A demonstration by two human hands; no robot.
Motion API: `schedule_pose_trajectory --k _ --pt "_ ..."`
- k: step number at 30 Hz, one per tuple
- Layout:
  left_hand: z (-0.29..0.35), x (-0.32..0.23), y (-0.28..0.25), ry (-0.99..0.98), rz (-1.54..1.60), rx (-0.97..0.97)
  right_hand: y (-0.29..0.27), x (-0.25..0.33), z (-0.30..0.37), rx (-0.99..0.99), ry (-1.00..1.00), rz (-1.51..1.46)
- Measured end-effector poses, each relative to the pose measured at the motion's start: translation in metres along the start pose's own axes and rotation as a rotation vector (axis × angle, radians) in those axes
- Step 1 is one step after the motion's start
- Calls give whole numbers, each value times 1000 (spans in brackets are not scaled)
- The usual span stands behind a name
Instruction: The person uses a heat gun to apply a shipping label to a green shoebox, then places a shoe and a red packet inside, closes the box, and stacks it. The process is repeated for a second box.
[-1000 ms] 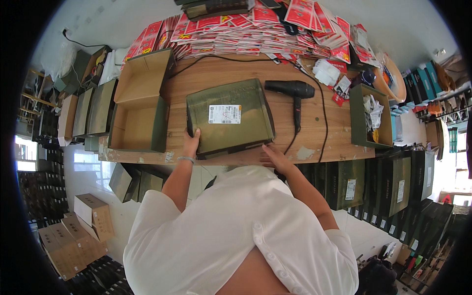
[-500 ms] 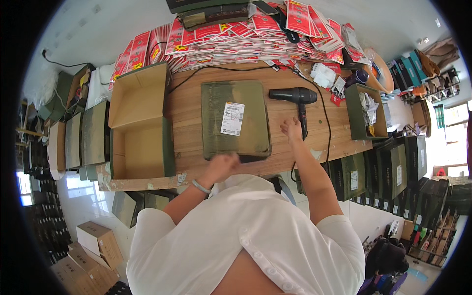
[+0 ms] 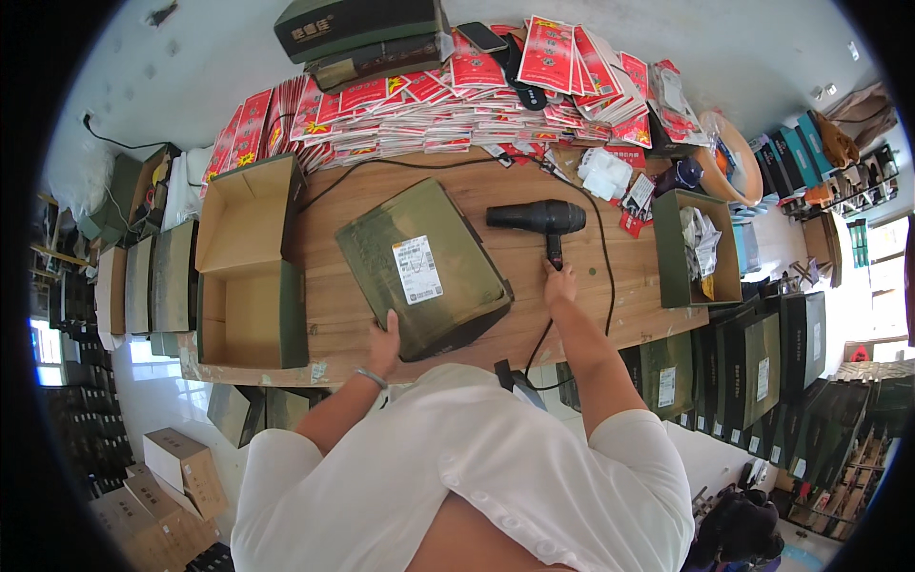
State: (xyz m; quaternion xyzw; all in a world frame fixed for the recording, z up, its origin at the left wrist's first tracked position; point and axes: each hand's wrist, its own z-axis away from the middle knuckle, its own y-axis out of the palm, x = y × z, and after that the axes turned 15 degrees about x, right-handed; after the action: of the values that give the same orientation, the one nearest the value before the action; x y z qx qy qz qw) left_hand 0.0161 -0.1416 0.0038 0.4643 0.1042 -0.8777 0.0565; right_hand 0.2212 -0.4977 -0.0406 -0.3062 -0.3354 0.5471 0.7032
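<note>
A green box [image 3: 434, 262] wrapped in clear film, with a white label [image 3: 417, 270] on its lid, lies turned at an angle in the middle of the wooden table. At its near left corner, my left hand [image 3: 384, 348] grips the edge; some of its fingers are hidden. To the right lies a black hair dryer [image 3: 536, 217], its nozzle pointing left toward the box. My right hand [image 3: 560, 286] is closed around the lower end of its handle. The dryer's black cord [image 3: 613, 305] loops over the table on the right.
An opened box [image 3: 250, 315] with a bare brown inside stands at the left. Piles of red printed packets [image 3: 400, 119] line the back, with a phone [image 3: 481, 36] on top. A green box of wrappings [image 3: 701, 248] is at the right edge, near a purple-black roll [image 3: 679, 176].
The green box has turned anticlockwise and shifted left, with my left hand now at its near left corner. My right hand has closed on the hair dryer's handle.
</note>
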Motion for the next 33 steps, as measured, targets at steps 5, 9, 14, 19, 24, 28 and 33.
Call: schedule_pose_trajectory --k 5,9,14,19,24,28,33 --pt "23 -27 87 -189 642 756 -45 -37 -21 -12 30 75" --pt "13 -41 116 -344 249 858 -73 -80 -48 -182 33 -40" --pt "7 -50 46 158 -102 -25 -36 -90 -32 -197 -169 -267" --pt "-3 -11 21 -291 252 -91 8 -51 27 354 -153 -1174" --pt "18 -59 24 -284 63 255 -43 -58 42 492 -158 -1133" --pt "25 -68 -32 27 559 234 -167 -41 88 495 -181 -1156" --pt "70 -169 -21 440 688 93 -200 5 91 362 -762 -1488"
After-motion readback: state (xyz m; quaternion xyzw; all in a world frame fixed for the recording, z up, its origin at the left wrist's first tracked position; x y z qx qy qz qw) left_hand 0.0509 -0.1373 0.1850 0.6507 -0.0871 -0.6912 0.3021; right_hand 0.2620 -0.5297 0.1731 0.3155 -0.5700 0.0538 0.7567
